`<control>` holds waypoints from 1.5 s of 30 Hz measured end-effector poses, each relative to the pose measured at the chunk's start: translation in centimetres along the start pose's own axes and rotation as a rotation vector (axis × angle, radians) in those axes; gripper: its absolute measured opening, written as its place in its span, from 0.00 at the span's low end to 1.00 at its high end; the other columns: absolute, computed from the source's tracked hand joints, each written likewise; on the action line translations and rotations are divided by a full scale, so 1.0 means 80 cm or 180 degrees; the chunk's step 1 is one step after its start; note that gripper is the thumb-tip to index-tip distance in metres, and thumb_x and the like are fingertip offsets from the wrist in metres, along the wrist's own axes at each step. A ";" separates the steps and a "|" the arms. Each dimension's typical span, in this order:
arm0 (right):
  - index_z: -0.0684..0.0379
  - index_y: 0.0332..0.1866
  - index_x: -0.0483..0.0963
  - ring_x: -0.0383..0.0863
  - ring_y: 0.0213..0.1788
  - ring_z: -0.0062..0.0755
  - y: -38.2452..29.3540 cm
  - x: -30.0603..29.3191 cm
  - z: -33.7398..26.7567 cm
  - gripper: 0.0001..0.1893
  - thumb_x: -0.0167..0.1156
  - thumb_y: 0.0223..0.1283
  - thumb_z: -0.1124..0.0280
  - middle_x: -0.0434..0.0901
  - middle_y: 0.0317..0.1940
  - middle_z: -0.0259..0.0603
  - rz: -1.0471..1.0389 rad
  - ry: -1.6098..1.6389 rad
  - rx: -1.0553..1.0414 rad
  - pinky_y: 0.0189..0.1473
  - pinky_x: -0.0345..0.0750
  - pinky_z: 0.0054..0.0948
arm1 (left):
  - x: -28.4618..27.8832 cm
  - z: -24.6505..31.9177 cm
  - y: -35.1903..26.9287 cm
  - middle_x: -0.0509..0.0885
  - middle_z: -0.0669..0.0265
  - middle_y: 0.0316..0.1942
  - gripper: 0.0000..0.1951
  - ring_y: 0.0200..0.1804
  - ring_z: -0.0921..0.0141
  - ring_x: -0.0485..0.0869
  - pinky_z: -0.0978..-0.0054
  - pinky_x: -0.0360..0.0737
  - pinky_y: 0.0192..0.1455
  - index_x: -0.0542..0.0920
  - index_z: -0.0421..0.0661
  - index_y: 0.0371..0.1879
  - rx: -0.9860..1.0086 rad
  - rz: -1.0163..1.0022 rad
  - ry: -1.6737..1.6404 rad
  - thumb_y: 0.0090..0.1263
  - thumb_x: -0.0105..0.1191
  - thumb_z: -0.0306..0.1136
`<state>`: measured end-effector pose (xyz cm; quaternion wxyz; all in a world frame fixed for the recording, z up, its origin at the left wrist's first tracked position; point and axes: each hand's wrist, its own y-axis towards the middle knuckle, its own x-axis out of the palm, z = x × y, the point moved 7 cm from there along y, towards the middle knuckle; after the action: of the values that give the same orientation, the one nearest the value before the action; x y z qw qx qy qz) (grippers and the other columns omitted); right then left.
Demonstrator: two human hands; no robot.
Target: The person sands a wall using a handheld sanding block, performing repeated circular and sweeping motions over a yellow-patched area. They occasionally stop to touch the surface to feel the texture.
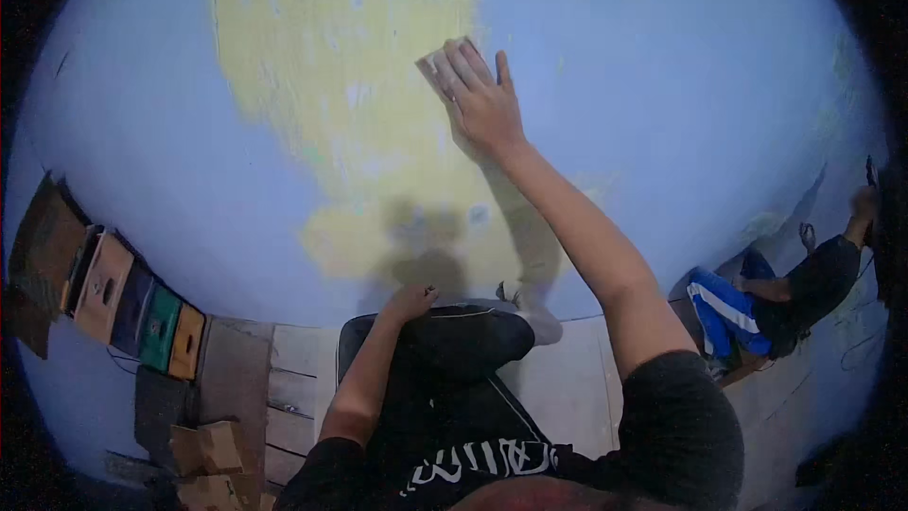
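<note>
My right hand (480, 96) lies flat against the painted wall (603, 85), arm stretched out and thumb spread. Under its fingers is a brownish sheet (427, 68), which looks like sandpaper; its edges show past the fingertips. Around it, a rough yellow patch (284, 35) streaked with pale marks meets the blue-looking paint. My left hand (411, 302) rests by my bent knee, low in front of the wall. Its fingers look curled, and whether anything small is in them is unclear.
At right another person (801, 298) sits by the wall, one arm raised to it. Colourful drawers (159, 330) and a brown board (46, 241) stand at left. Cardboard boxes (213, 451) sit lower left on the floor (294, 397). Shadows fall across the wall.
</note>
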<state>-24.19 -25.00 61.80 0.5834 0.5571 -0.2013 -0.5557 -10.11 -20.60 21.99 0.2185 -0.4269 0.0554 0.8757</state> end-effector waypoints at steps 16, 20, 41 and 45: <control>0.51 0.70 0.66 0.57 0.75 0.48 0.168 -0.165 0.104 0.23 0.42 0.71 0.65 0.63 0.69 0.55 0.0965 -0.0173 0.0295 0.74 0.42 0.59 | -0.015 0.003 -0.026 0.85 0.48 0.41 0.21 0.47 0.51 0.82 0.58 0.76 0.51 0.82 0.40 0.43 -0.0236 0.0079 -0.0461 0.73 0.47 0.48; 0.52 0.68 0.68 0.58 0.74 0.51 0.139 -0.126 0.090 0.22 0.42 0.71 0.65 0.64 0.68 0.57 0.1217 -0.0027 0.0629 0.73 0.42 0.60 | -0.025 0.011 -0.034 0.85 0.49 0.39 0.21 0.46 0.51 0.82 0.58 0.76 0.51 0.82 0.40 0.42 -0.0249 0.0211 -0.0300 0.72 0.47 0.48; 0.51 0.69 0.67 0.57 0.74 0.47 0.092 -0.128 0.068 0.23 0.44 0.70 0.65 0.62 0.71 0.50 0.0500 0.0081 0.0134 0.74 0.44 0.58 | -0.012 -0.013 -0.027 0.84 0.45 0.42 0.22 0.48 0.47 0.82 0.55 0.76 0.53 0.83 0.37 0.40 -0.0470 0.0145 -0.0133 0.71 0.47 0.48; 0.53 0.72 0.62 0.51 0.76 0.54 0.102 -0.118 0.080 0.24 0.40 0.72 0.68 0.59 0.72 0.57 0.0945 0.0274 0.0849 0.74 0.39 0.58 | -0.017 0.017 -0.026 0.84 0.45 0.43 0.22 0.48 0.48 0.82 0.54 0.77 0.53 0.83 0.38 0.42 -0.0546 -0.0079 -0.0026 0.72 0.47 0.47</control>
<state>-29.07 -21.44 74.44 0.5880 0.6169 -0.3279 -0.4077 -9.46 -18.79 24.05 0.1922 -0.4411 -0.0260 0.8762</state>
